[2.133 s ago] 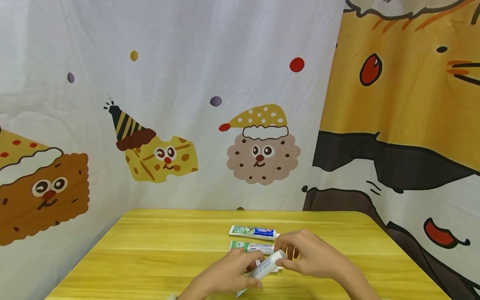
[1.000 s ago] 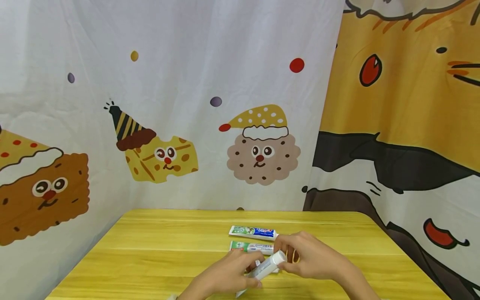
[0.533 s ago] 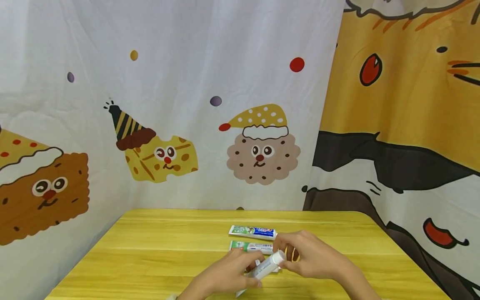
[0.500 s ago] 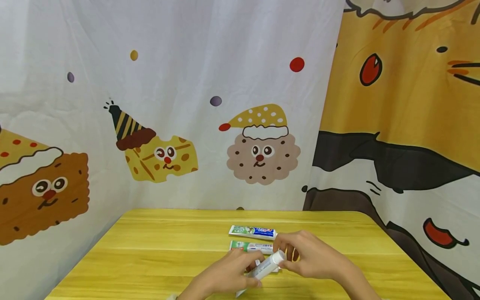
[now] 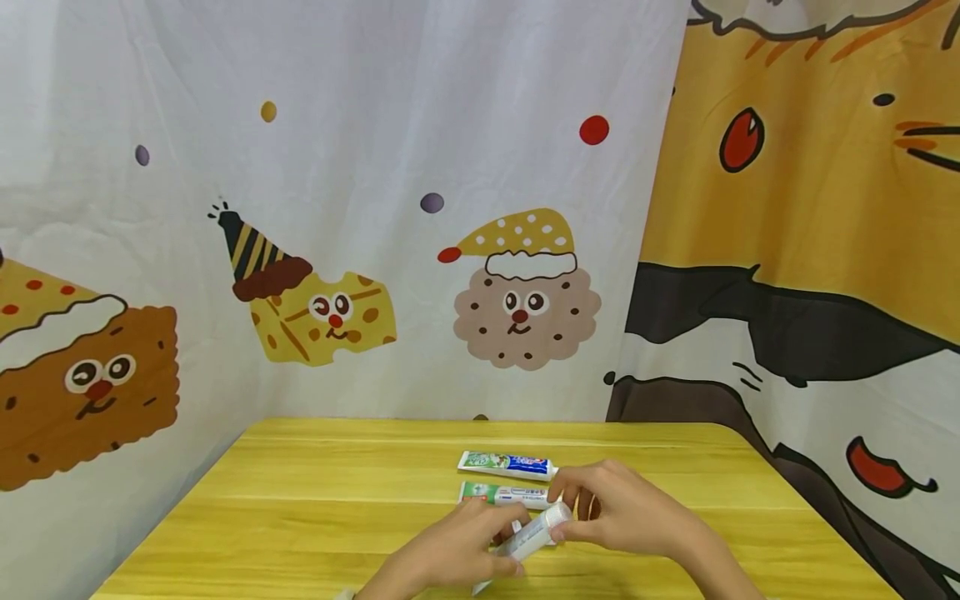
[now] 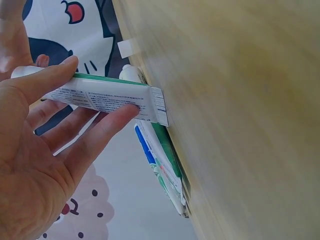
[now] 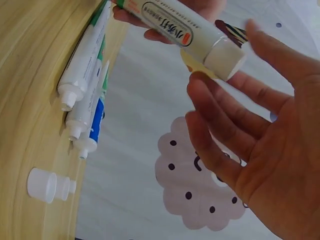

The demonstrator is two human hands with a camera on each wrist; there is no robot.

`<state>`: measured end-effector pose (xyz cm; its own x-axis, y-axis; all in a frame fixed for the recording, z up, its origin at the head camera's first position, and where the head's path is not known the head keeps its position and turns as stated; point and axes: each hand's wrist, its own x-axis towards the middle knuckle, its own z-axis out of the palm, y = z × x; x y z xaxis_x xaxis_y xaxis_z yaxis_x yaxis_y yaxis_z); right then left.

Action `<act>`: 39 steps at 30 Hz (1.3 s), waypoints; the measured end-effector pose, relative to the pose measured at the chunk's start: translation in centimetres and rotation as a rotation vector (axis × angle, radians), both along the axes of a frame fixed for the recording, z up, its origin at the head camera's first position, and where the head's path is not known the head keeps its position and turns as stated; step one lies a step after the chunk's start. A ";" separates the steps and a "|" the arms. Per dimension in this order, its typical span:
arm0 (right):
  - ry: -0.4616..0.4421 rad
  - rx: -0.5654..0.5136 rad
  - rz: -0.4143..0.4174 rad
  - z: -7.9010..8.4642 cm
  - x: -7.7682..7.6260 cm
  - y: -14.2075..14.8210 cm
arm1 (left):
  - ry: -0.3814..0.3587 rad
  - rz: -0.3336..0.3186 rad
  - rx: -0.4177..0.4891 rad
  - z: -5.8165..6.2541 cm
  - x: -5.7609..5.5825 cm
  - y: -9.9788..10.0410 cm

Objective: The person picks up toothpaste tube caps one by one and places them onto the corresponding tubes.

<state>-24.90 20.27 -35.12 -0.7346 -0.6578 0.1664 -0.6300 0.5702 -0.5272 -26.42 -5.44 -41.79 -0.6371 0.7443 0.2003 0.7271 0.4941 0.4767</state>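
Note:
My left hand (image 5: 459,543) grips a white toothpaste tube (image 6: 102,97) with a green edge, thumb on one face and fingers on the other. The tube slants up to the right, its white cap (image 7: 226,59) at the upper end. My right hand (image 5: 633,510) is around that cap; in the right wrist view its blurred thumb and its fingers stand apart, the index finger passing close behind the cap. Three uncapped toothpaste tubes lie side by side: a blue-and-green one (image 5: 506,465), a green-and-white one (image 5: 517,496) and a white one (image 7: 80,75), mostly hidden by my left hand in the head view.
Loose white caps (image 7: 42,185) stand in a row on the wooden table (image 5: 300,500), beyond the tubes' nozzles; my right hand hides them in the head view. A cartoon-print curtain (image 5: 360,150) hangs behind the table and along its sides.
My right thumb and fingers have shifted slightly around the cap, the thumb now a little higher. My left hand and the tube keep nearly the same place; the lying tubes have not moved.

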 end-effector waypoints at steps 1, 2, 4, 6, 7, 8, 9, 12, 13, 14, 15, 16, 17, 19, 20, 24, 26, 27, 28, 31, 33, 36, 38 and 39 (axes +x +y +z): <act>-0.003 -0.003 0.012 0.0 0.0 0.0 | -0.007 0.001 0.002 0.0 0.0 0.0; -0.007 -0.008 0.023 0.0 0.1 0.0 | -0.008 -0.001 0.003 0.0 0.0 0.0; 0.001 -0.003 0.033 0.1 0.1 0.0 | -0.025 0.003 0.007 0.0 0.0 0.0; 0.019 0.006 0.029 0.1 0.0 0.0 | -0.033 0.004 0.010 0.1 0.0 0.0; 0.026 0.012 0.023 0.1 0.0 0.0 | -0.031 0.003 0.009 0.1 0.0 0.0; 0.036 0.018 0.015 0.1 0.0 0.0 | -0.032 0.004 0.008 0.1 0.0 0.0; 0.043 0.023 0.007 0.0 0.0 0.0 | -0.033 0.005 0.007 0.1 0.1 0.0; 0.053 0.029 -0.012 0.0 0.0 0.0 | -0.036 0.012 0.005 0.1 0.1 -0.1; 0.054 0.029 -0.012 0.0 0.0 0.0 | -0.034 0.013 0.004 0.1 0.1 -0.1; 0.052 0.028 -0.011 0.1 0.0 0.0 | -0.034 0.015 0.005 0.1 0.1 -0.1; 0.045 0.026 -0.008 0.1 0.0 0.0 | -0.030 0.014 0.005 0.1 0.1 -0.1; 0.042 0.025 -0.003 0.2 0.0 0.0 | -0.021 0.013 0.006 0.1 0.1 -0.1; 0.039 0.024 0.001 0.2 0.0 0.0 | -0.014 0.013 0.006 0.1 0.1 -0.1; 0.034 0.025 0.009 0.3 0.0 0.0 | -0.010 0.014 0.007 0.1 0.0 -0.1; 0.031 0.027 0.010 0.3 0.0 -0.1 | -0.009 0.014 0.007 0.0 0.0 -0.1; 0.036 0.038 0.006 0.3 0.1 -0.2 | -0.048 0.019 0.009 0.1 0.1 0.0; 0.042 0.042 0.005 0.2 0.1 -0.2 | -0.062 0.019 0.008 0.1 0.1 0.0; 0.046 0.043 0.006 0.1 0.1 -0.2 | -0.068 0.019 0.008 0.2 0.1 0.0; 0.048 0.043 0.006 0.1 0.0 -0.2 | -0.070 0.018 0.008 0.2 0.2 0.0; 0.068 0.046 0.010 0.0 0.0 -0.1 | -0.063 0.017 0.008 0.2 0.2 0.0; 0.076 0.052 0.010 -0.1 -0.1 -0.1 | -0.058 0.017 0.008 0.2 0.1 0.0; 0.103 0.064 0.009 -0.2 -0.1 -0.2 | -0.054 0.018 0.006 0.2 0.1 0.0; 0.125 0.072 0.007 -0.3 -0.1 -0.1 | -0.062 0.022 0.004 0.3 0.1 0.0; 0.139 0.079 0.005 -0.3 -0.1 -0.1 | -0.067 0.022 0.003 0.3 0.2 0.0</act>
